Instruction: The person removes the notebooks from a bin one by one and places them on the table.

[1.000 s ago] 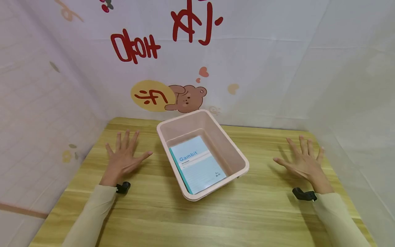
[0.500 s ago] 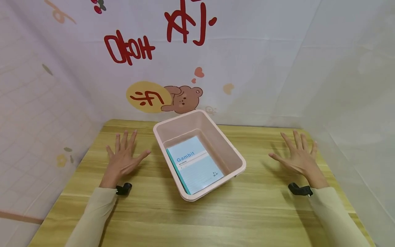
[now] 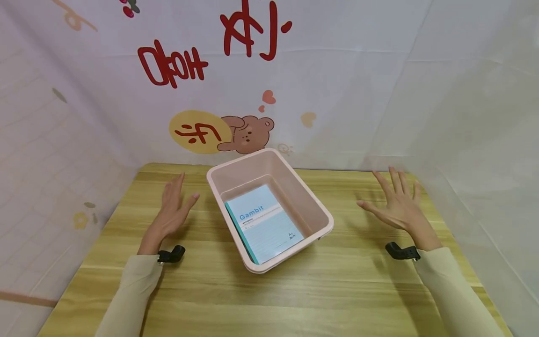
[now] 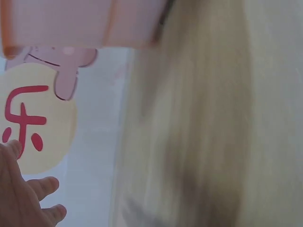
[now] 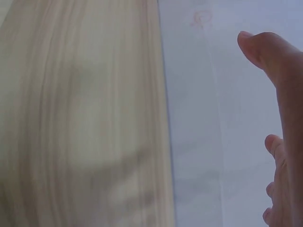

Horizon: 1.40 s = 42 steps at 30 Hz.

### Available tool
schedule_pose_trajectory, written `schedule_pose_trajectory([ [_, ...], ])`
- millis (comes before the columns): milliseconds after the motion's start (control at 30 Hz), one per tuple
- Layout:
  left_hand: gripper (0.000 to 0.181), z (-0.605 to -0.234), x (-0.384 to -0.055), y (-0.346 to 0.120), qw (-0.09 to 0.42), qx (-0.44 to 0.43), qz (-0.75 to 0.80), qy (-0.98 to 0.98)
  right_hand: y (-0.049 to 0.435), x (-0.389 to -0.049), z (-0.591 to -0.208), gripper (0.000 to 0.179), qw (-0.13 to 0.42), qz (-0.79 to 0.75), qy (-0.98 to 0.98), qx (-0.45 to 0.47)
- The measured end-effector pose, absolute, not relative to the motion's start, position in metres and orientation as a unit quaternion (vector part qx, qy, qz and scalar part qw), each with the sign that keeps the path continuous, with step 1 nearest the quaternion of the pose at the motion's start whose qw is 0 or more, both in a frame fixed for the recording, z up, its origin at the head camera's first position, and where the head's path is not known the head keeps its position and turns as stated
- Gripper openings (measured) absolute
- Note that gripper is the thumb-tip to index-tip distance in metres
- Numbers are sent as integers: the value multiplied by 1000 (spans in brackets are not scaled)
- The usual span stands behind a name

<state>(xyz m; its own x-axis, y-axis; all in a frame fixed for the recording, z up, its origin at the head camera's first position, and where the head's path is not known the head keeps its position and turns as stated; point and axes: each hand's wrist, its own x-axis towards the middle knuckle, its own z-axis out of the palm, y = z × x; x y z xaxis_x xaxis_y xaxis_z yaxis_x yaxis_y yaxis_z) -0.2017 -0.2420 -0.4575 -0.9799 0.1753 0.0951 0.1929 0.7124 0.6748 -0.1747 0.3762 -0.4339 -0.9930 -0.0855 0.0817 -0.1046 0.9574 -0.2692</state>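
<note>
A pale pink plastic basin (image 3: 309,201) stands at an angle in the middle of the table, its near corner toward me. Inside it lies a light blue notebook (image 3: 265,229) with a green spine and "Gambit" on its cover. To the left of the basin, my left hand (image 3: 171,213) is held with straight fingers and the thumb spread, holding nothing. My right hand (image 3: 397,208), fingers fanned out, is to the right of the basin and touches nothing. In the left wrist view the basin's wall (image 4: 80,23) shows at the top, above part of the left hand (image 4: 21,194).
The wood-grain table (image 3: 294,299) meets a white printed cloth (image 3: 345,93) at its back edge, with cloth on both sides too. A bear print (image 3: 250,133) is just behind the basin. A black wrist camera (image 3: 171,254) is strapped to the left wrist, another (image 3: 402,252) to the right.
My left hand has turned more edge-on, its fingers drawn closer together. The right hand has shifted inward, toward the basin. The basin and notebook keep their place; the whole view has drifted slightly.
</note>
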Motion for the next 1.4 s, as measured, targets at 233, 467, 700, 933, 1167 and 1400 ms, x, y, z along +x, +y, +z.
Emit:
schedule_pose_trajectory([
  [233, 73, -447, -200, -233, -20, -97, -472, -876, 358, -177, -420, 100, 35, 154, -985, 70],
  [467, 69, -439, -198, -220, -48, -90, -566, -818, 337, -183, -406, 98, 43, 154, -982, 96],
  [700, 68, -430, -201, -204, -32, -64, -653, -754, 315, -188, -393, 98, 42, 157, -979, 120],
  [933, 68, -423, -200, -192, -35, -25, -736, -675, 293, -191, -380, 96, 46, 141, -978, 150],
  [1167, 66, -422, -202, -183, -37, -3, -775, -631, 276, -194, -371, 96, 43, 132, -976, 166],
  [1400, 61, -422, -201, -175, -34, 15, -776, -629, 257, -201, -361, 98, 63, 135, -970, 193],
])
